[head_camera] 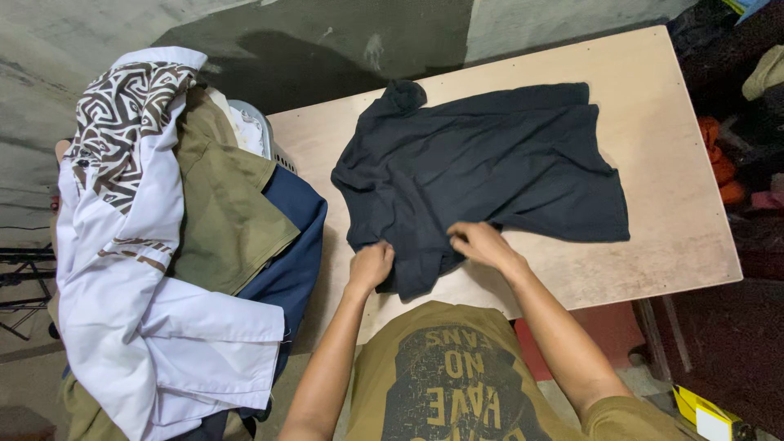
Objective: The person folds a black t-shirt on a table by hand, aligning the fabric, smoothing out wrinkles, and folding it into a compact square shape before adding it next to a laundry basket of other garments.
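Both hands pinching the near hem of a dark shirt (482,167) on the worktop (670,155).

Left hand (371,265) and right hand (480,242) each grip fabric. Shirt's spread but rumpled, probably no fold made yet; more clothes (163,245) wait heaped at left.

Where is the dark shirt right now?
The dark shirt lies spread on the wooden table, centre of the head view, right of the clothes pile, under both hands at its near edge.
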